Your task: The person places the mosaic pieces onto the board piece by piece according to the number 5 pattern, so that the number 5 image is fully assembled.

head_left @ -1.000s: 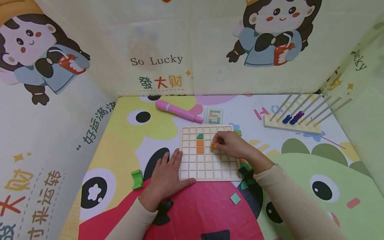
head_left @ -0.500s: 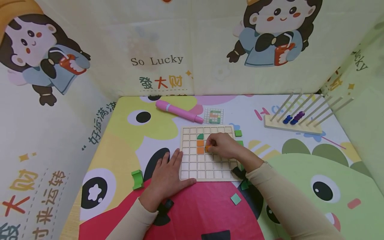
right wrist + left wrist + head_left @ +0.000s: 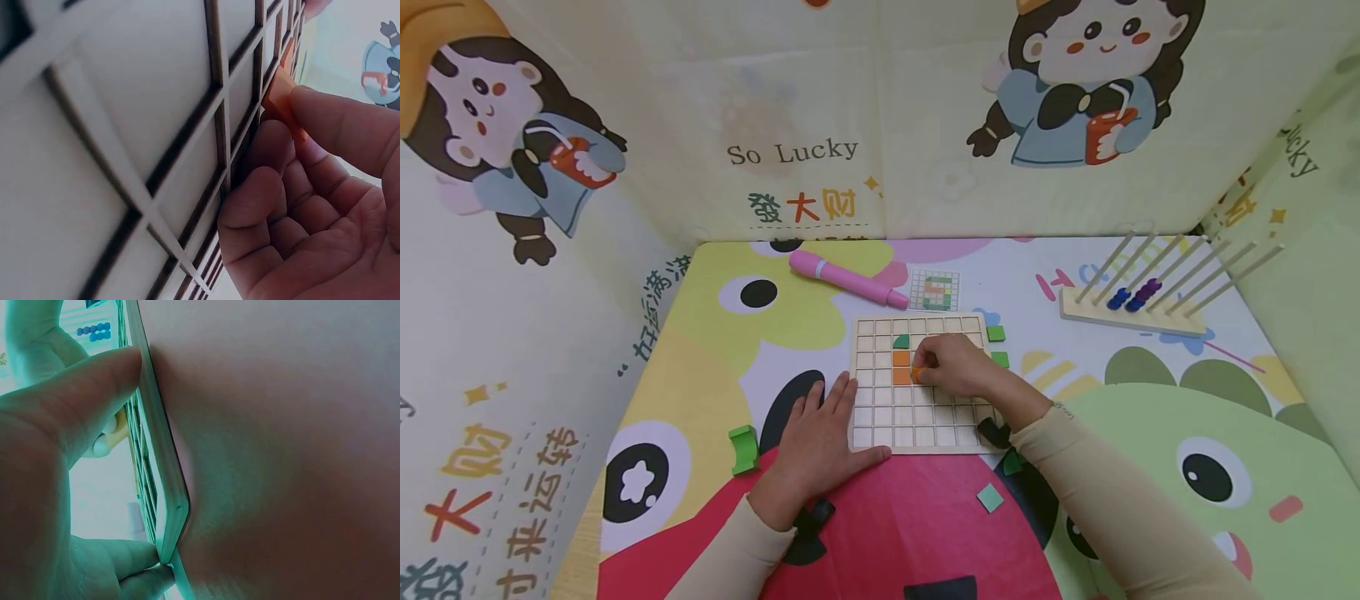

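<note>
A wooden grid board (image 3: 880, 417) lies on the table. My left hand (image 3: 816, 433) rests at its lower left corner, fingers along the left edge and thumb (image 3: 106, 375) against the front edge. With thumb and fingertips, my right hand (image 3: 958, 367) pinches an orange square tile (image 3: 284, 100), tilted at the grid, just right of the lower of two orange tiles (image 3: 901, 377) set in cells. A green rounded tile (image 3: 901, 342) sits in the cell above those. The right hand hides part of the board's middle and right.
Behind the board lie a small pattern card (image 3: 934, 290) and a pink pen (image 3: 848, 279). A peg rack (image 3: 1131, 312) with beads stands at the back right. Loose green tiles (image 3: 996, 334) lie right of the board, a pale green tile (image 3: 990, 497) in front, and a green arched block (image 3: 743, 450) leftward.
My right hand has moved left over the board with the orange tile, bringing it beside the placed orange tiles; it has hardly moved in the last half second. The left hand stays put.
</note>
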`<move>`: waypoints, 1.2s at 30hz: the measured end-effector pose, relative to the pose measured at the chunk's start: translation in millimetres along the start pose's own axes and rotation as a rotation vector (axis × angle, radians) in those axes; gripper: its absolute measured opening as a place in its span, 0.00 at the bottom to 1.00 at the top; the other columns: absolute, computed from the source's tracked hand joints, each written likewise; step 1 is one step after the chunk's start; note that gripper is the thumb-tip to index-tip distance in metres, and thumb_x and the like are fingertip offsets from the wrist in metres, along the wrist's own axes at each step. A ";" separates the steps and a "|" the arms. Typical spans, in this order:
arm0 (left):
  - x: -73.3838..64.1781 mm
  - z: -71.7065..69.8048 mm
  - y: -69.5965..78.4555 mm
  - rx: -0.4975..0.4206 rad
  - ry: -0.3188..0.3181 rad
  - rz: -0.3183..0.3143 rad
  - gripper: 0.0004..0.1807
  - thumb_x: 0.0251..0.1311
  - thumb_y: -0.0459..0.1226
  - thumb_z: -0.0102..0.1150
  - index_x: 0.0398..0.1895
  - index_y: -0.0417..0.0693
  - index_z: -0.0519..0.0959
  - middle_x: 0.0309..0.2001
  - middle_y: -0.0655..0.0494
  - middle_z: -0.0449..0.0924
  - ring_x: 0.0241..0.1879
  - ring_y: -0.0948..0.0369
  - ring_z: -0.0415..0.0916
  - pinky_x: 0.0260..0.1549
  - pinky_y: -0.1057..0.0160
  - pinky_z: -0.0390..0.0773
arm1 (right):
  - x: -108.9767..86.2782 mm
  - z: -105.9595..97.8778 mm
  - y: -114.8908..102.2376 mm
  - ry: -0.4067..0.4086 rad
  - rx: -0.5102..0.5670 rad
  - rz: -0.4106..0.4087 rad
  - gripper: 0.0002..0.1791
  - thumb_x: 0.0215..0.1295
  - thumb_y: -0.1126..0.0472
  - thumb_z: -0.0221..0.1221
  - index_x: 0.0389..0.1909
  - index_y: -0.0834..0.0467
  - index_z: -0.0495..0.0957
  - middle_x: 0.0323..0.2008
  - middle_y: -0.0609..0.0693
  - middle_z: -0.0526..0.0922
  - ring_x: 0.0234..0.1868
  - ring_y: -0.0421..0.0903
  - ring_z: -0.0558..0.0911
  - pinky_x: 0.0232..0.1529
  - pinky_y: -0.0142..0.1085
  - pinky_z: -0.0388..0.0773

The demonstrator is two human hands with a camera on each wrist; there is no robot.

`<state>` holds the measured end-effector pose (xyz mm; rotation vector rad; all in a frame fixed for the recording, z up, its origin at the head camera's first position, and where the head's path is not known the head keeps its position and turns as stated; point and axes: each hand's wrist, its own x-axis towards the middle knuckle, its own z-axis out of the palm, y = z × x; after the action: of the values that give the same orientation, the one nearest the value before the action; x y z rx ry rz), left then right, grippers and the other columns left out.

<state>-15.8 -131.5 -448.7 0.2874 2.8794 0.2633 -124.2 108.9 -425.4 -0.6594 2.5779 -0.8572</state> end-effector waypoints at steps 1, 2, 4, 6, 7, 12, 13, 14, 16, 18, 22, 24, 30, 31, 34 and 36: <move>-0.1 0.0 0.1 -0.001 0.002 0.000 0.63 0.52 0.75 0.60 0.83 0.48 0.55 0.83 0.51 0.53 0.79 0.37 0.51 0.75 0.37 0.57 | 0.3 0.4 -0.3 0.001 -0.011 -0.002 0.02 0.63 0.65 0.67 0.34 0.55 0.83 0.28 0.45 0.81 0.35 0.43 0.76 0.41 0.37 0.73; 0.0 0.3 -0.1 0.000 0.000 -0.001 0.63 0.52 0.75 0.60 0.83 0.48 0.54 0.83 0.51 0.52 0.79 0.37 0.51 0.75 0.37 0.56 | 0.4 0.8 -0.7 0.003 -0.019 -0.002 0.02 0.63 0.65 0.66 0.34 0.56 0.83 0.28 0.45 0.80 0.35 0.43 0.76 0.41 0.37 0.73; 0.2 0.4 -0.1 0.000 -0.002 -0.003 0.63 0.52 0.75 0.59 0.83 0.48 0.54 0.83 0.51 0.52 0.80 0.37 0.51 0.75 0.37 0.56 | 0.8 1.8 -1.9 0.011 -0.033 -0.002 0.02 0.63 0.66 0.66 0.34 0.56 0.83 0.28 0.46 0.80 0.34 0.43 0.76 0.40 0.37 0.73; 0.4 0.8 -0.4 -0.001 0.001 -0.004 0.63 0.52 0.75 0.60 0.83 0.48 0.54 0.83 0.51 0.52 0.79 0.37 0.51 0.75 0.36 0.56 | 1.6 3.6 -2.6 0.019 -0.058 0.000 0.02 0.64 0.65 0.66 0.34 0.56 0.83 0.28 0.46 0.80 0.33 0.43 0.76 0.39 0.37 0.73; 0.5 0.7 -0.4 -0.002 0.000 -0.004 0.63 0.52 0.75 0.60 0.83 0.48 0.54 0.83 0.51 0.52 0.79 0.37 0.51 0.75 0.36 0.56 | 2.3 4.5 -2.8 0.022 -0.069 0.004 0.02 0.64 0.65 0.67 0.33 0.56 0.83 0.28 0.47 0.80 0.33 0.44 0.76 0.39 0.37 0.73; 0.4 0.3 0.0 -0.006 -0.003 -0.007 0.63 0.52 0.74 0.61 0.83 0.48 0.55 0.83 0.51 0.52 0.79 0.37 0.51 0.75 0.36 0.56 | 4.1 8.3 -3.6 0.016 -0.117 0.036 0.02 0.67 0.63 0.67 0.34 0.55 0.83 0.30 0.47 0.80 0.35 0.44 0.76 0.40 0.38 0.75; 0.3 0.1 0.2 -0.007 -0.003 -0.007 0.63 0.52 0.74 0.61 0.83 0.48 0.55 0.83 0.51 0.52 0.79 0.37 0.51 0.74 0.36 0.57 | 4.2 8.5 -4.0 0.015 -0.124 0.041 0.02 0.67 0.63 0.67 0.35 0.55 0.83 0.31 0.47 0.81 0.36 0.45 0.76 0.40 0.39 0.76; 0.2 0.1 0.2 -0.007 -0.002 -0.007 0.63 0.52 0.74 0.61 0.83 0.48 0.55 0.83 0.51 0.52 0.79 0.37 0.51 0.74 0.36 0.57 | 4.2 8.3 -4.5 0.014 -0.131 0.042 0.02 0.67 0.63 0.67 0.35 0.55 0.84 0.31 0.47 0.81 0.36 0.45 0.77 0.41 0.39 0.76; 0.0 -0.2 0.3 -0.007 0.000 -0.006 0.63 0.52 0.74 0.61 0.83 0.48 0.55 0.83 0.51 0.53 0.79 0.37 0.51 0.74 0.36 0.57 | 4.2 8.1 -5.8 0.019 -0.148 0.042 0.02 0.66 0.63 0.67 0.36 0.56 0.84 0.32 0.48 0.81 0.37 0.45 0.77 0.43 0.40 0.78; 0.0 -0.3 0.2 -0.006 0.001 -0.006 0.63 0.52 0.74 0.61 0.83 0.48 0.55 0.83 0.51 0.53 0.79 0.37 0.51 0.74 0.36 0.57 | 4.1 7.9 -7.2 0.022 -0.156 0.044 0.02 0.66 0.63 0.68 0.37 0.56 0.85 0.34 0.48 0.82 0.39 0.46 0.78 0.44 0.41 0.79; 0.0 -0.6 -0.2 0.001 0.000 -0.007 0.63 0.52 0.74 0.61 0.83 0.48 0.55 0.83 0.51 0.52 0.79 0.37 0.51 0.75 0.37 0.57 | 3.8 7.9 -8.7 0.020 -0.151 0.051 0.02 0.66 0.64 0.68 0.38 0.56 0.85 0.34 0.48 0.83 0.39 0.46 0.78 0.45 0.42 0.79; 0.4 -1.0 -0.2 0.004 0.000 -0.004 0.63 0.52 0.74 0.61 0.83 0.48 0.55 0.83 0.51 0.53 0.79 0.37 0.52 0.74 0.37 0.57 | 3.1 8.1 -7.7 0.022 -0.134 0.050 0.02 0.66 0.64 0.67 0.38 0.56 0.85 0.34 0.48 0.82 0.38 0.46 0.78 0.44 0.41 0.79; 0.1 -2.1 0.4 -0.004 -0.006 0.000 0.64 0.51 0.74 0.61 0.83 0.48 0.55 0.83 0.50 0.53 0.79 0.37 0.52 0.74 0.36 0.58 | -6.5 -0.1 0.7 0.028 -0.023 0.039 0.05 0.68 0.59 0.67 0.41 0.54 0.82 0.35 0.46 0.83 0.38 0.44 0.79 0.44 0.40 0.78; 0.1 -2.1 0.4 -0.004 -0.009 -0.003 0.64 0.51 0.74 0.61 0.83 0.48 0.54 0.83 0.51 0.53 0.79 0.37 0.52 0.74 0.36 0.57 | -9.3 -2.9 2.3 0.029 -0.003 0.039 0.06 0.69 0.58 0.66 0.42 0.54 0.82 0.36 0.46 0.83 0.38 0.44 0.79 0.43 0.40 0.78; 0.2 -1.9 0.3 -0.006 -0.007 -0.006 0.64 0.51 0.74 0.61 0.83 0.48 0.54 0.83 0.51 0.53 0.79 0.37 0.51 0.74 0.36 0.57 | -17.1 -10.1 10.4 0.034 0.040 0.040 0.07 0.70 0.56 0.65 0.43 0.54 0.82 0.36 0.46 0.84 0.36 0.43 0.79 0.40 0.39 0.78; 0.1 -1.9 0.3 -0.008 -0.006 -0.007 0.63 0.51 0.74 0.61 0.83 0.48 0.54 0.83 0.50 0.53 0.79 0.37 0.51 0.74 0.36 0.57 | -22.4 -14.8 16.7 0.043 0.053 0.048 0.07 0.71 0.55 0.65 0.44 0.54 0.82 0.36 0.46 0.84 0.36 0.43 0.79 0.39 0.38 0.78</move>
<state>-16.3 -131.4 -446.9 0.2769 2.8724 0.2716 -117.5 139.5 -420.8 -0.5670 2.5882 -0.9310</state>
